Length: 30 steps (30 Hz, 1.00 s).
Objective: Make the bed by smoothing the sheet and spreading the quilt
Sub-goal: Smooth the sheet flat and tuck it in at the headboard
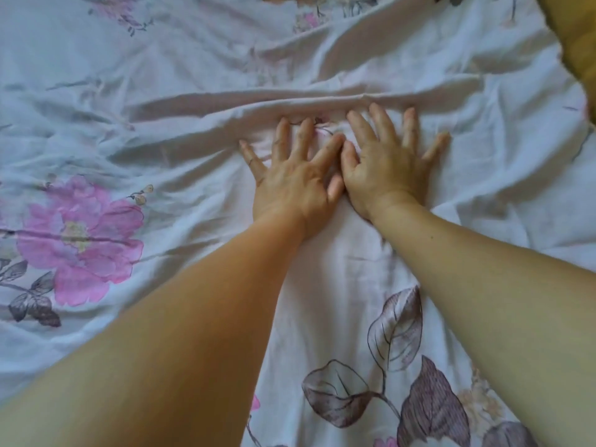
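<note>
Two bare forearms are reaching out from the near edge, over a pale sheet (322, 285) printed with grey-purple leaves (396, 330) and a big pink flower (80, 240) off to the left. The sheet is filling nearly the whole view, lying crumpled. Further on, the left hand (290, 185) and right hand (387, 166) are lying side by side, palms down, fingers straight and spread wide, pressing flat on the cloth and holding nothing; their thumbs are touching or nearly so. Just beyond the fingertips a long ridge of fabric (290, 104) is running across. At the far right, something yellow (577, 37), perhaps a pillow, is showing, too blurred to name.
</note>
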{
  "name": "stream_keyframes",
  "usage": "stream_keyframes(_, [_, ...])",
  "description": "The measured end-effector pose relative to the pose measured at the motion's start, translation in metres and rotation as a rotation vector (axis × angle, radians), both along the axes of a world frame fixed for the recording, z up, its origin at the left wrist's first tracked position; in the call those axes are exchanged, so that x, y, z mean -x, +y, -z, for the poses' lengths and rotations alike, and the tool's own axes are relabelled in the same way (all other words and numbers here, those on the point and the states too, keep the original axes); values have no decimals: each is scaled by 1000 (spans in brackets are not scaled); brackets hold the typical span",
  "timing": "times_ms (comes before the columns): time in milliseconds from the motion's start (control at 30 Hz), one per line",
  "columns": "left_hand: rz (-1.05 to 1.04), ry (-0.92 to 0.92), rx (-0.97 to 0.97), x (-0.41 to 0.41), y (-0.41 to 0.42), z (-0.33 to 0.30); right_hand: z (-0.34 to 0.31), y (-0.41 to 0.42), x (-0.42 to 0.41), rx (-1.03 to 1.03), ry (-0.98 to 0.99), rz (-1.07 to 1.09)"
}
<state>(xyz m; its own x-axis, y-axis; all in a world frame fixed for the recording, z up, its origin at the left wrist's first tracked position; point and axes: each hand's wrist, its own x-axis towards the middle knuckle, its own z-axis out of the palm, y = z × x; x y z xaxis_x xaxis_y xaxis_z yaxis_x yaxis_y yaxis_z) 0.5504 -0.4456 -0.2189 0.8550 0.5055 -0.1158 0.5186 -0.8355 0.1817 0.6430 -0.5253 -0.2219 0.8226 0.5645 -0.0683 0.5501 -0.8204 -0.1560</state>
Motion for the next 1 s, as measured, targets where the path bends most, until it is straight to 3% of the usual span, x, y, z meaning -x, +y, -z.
stream_keyframes(200, [-300,-410,199,-25,26,-6,14,-3,3,-287,-165,55])
stream_keyframes(267, [-399,-367,251,-41,45,-12,14,-2,2,-290,-179,52])
stream_keyframes(400, [-231,-216,136,-57,69,-15,14,-2,0,-296,-230,54])
stream_keyframes(567, [-227,-390,124,-55,73,-5,0,6,-23,-256,-213,135])
stream_keyframes(667, [-243,-468,157,-54,74,-2,-8,23,-60,-189,-43,75])
stream_keyframes(833, [-247,-532,168,-98,99,-20,-11,48,-87,-237,-76,87])
stream_keyframes(1000, [-92,-410,98,-138,116,0,-2,79,-125,-214,-168,187])
